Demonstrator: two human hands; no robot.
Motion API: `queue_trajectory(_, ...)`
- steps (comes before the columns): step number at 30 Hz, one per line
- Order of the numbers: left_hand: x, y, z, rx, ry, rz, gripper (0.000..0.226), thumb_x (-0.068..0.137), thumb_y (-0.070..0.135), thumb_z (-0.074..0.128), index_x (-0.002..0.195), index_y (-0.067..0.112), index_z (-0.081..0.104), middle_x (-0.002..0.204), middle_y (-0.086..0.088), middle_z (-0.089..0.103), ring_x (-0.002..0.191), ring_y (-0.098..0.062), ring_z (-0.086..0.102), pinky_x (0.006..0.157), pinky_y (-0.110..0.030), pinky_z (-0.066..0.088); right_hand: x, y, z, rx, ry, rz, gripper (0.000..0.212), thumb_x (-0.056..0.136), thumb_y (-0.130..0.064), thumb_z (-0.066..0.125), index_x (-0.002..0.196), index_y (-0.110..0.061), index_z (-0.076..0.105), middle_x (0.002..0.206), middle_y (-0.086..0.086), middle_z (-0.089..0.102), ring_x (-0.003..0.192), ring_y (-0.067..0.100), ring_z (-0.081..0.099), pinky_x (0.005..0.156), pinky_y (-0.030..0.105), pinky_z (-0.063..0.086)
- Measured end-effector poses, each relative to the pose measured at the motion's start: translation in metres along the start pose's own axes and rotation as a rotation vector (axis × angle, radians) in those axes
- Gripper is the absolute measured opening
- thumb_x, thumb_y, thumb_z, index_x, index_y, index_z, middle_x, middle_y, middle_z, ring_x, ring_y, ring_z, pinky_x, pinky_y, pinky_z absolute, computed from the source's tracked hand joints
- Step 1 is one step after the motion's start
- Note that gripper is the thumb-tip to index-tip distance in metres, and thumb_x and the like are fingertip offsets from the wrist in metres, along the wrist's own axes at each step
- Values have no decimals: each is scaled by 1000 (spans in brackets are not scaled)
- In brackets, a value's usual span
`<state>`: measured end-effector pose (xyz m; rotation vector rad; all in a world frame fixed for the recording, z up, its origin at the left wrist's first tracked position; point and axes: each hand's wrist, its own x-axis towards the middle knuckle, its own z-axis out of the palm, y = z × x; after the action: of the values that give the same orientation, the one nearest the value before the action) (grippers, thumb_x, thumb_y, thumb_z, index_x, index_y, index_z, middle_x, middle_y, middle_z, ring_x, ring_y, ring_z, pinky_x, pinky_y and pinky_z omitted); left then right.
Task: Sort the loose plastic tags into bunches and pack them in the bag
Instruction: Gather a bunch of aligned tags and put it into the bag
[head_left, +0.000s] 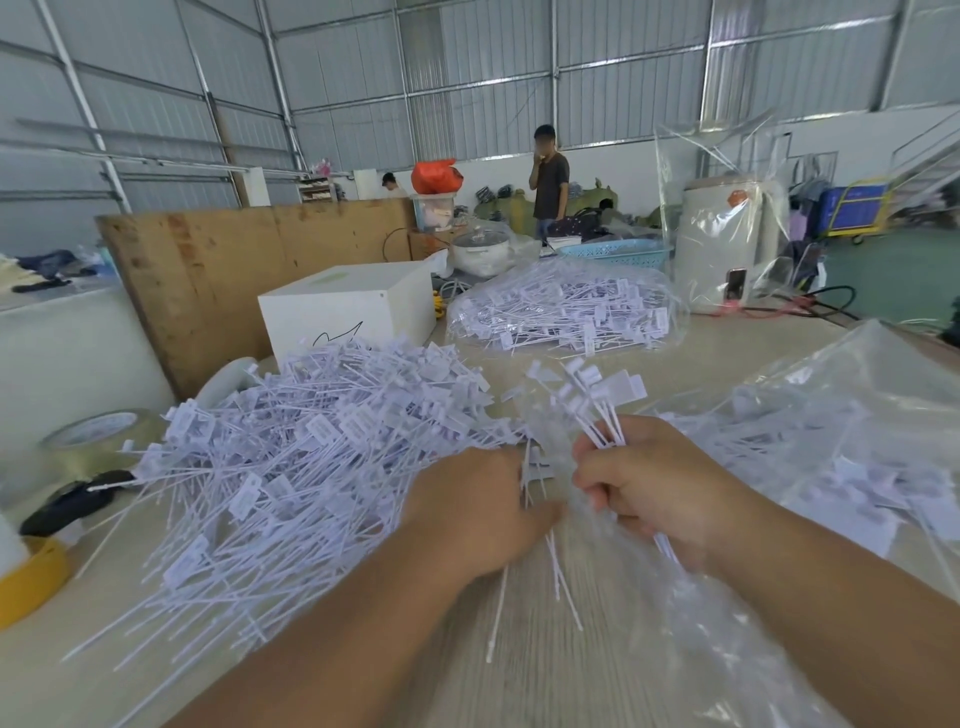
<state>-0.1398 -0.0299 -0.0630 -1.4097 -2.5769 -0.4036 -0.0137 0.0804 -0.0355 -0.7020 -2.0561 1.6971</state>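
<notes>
Bunching is under way: the right hand (652, 483) grips a small fan of white plastic tags (597, 400) above the table, while the left hand (475, 512) pinches more from the big loose white heap (291, 457). Next, likely, squaring the stems, then into the clear plastic bag (852, 457) just right.

Two bare forearms entering from the lower edge of the head view, no sleeves visible on either, left hand (475, 512) bare and ungloved, right hand (657, 480) bare and ungloved, no rings, watch or wristband visible on either wrist
</notes>
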Motion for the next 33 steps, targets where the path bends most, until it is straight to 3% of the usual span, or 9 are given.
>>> queue_trajectory(4,0,7,5,149,2,-96,52,74,74,45,93,27,33,72,10,39,69,-19,46,50,-28,27,0,0,0,-37,2,3,19,75,6,56,66,-11,56,48,6,53,32,9,31,37,15,22)
queue_trajectory(8,0,12,1,175,-53,-146,32,82,56,51,86,26,41,69,8,40,66,-18,44,49,-25,24,0,1,0,-46,-10,25,19,74,5,55,65,-12,57,49,6,53,31,7,32,38,15,23)
queue_trajectory(11,1,16,2,232,-28,-118,15,91,38,50,94,24,53,84,1,57,83,-25,59,57,-27,31,1,3,1,-68,-6,26,19,74,4,55,65,-12,57,49,6,54,32,9,31,40,16,23)
queue_trajectory(13,1,17,4,286,-5,-87,17,94,30,49,104,20,59,96,-2,64,91,-25,64,63,-29,35,1,5,2,-100,1,21,19,72,3,55,62,-13,57,48,6,54,33,9,32,40,16,25)
queue_trajectory(16,0,19,5,286,10,-46,19,93,20,49,109,19,59,96,-3,65,89,-25,65,64,-29,36,4,7,0,-134,19,18,21,72,2,55,59,-14,56,47,5,54,32,8,34,39,16,26)
queue_trajectory(20,-1,13,-2,100,28,-75,3,87,20,50,84,20,50,81,0,56,72,-20,55,53,-28,32,14,10,-8,-209,158,-12,19,77,3,51,64,-10,55,45,3,50,33,9,38,38,16,29)
queue_trajectory(21,-1,11,-4,33,48,-91,10,87,25,51,79,21,46,77,4,54,68,-16,52,50,-27,31,17,10,-11,-204,213,-21,18,80,3,50,67,-9,54,48,5,49,34,10,39,38,17,28)
queue_trajectory(28,-2,-3,-26,-356,177,-231,15,75,35,64,70,22,58,67,7,61,62,-7,57,54,-26,43,19,12,-20,-205,399,-93,15,81,0,49,71,-11,49,60,9,40,46,17,33,38,19,23)
queue_trajectory(33,-1,-8,-32,-547,263,-278,17,75,26,66,64,19,56,52,11,54,49,-4,50,51,-24,35,13,4,-10,-82,248,-156,27,70,7,67,58,-14,54,45,-3,42,39,11,37,35,15,27)
